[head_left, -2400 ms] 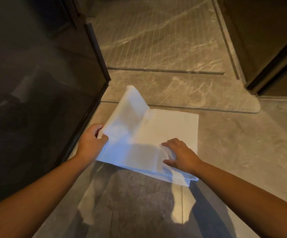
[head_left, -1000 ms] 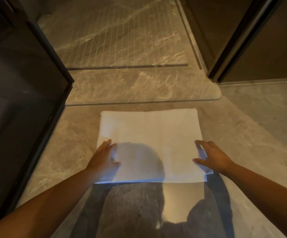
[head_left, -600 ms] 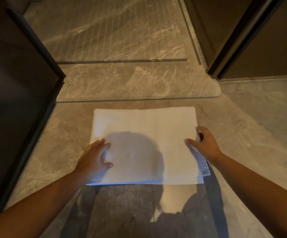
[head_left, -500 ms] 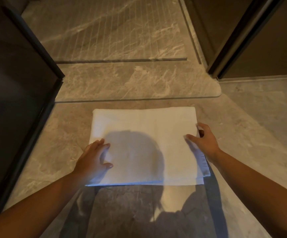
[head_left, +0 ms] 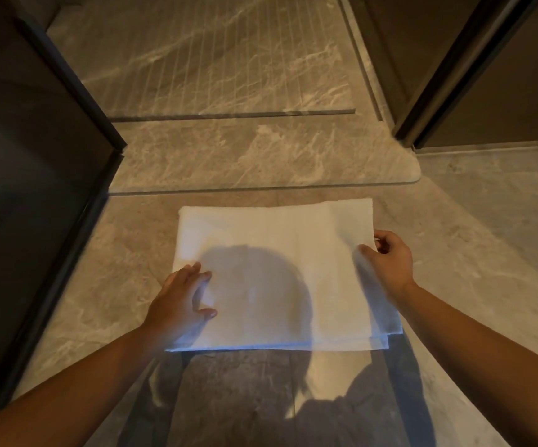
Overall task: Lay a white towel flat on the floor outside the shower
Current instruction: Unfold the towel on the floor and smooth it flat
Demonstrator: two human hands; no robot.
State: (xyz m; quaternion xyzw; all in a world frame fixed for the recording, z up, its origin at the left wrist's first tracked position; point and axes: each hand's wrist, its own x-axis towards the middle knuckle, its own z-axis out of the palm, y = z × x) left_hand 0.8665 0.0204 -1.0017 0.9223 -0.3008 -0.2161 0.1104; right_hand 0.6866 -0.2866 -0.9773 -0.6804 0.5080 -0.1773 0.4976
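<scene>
A white towel (head_left: 277,240), folded into a rectangle, lies flat on the marble floor just in front of the raised shower threshold (head_left: 261,156). My left hand (head_left: 180,301) rests palm down on the towel's near left part, fingers spread. My right hand (head_left: 387,256) pinches the towel's right edge between thumb and fingers, about halfway along it. The near right corner shows a lower layer sticking out a little. A head-shaped shadow falls across the towel's middle.
A dark glass shower panel with a black frame (head_left: 77,91) stands on the left. Another dark panel and frame (head_left: 438,91) stand at the right rear. The grooved shower floor (head_left: 213,59) lies beyond the threshold. Grey tiled floor (head_left: 487,237) spreads to the right.
The lifted left flap has been laid down, so the towel lies flat. My right hand slid up the right edge and took hold of it; my left hand stays pressed down.
</scene>
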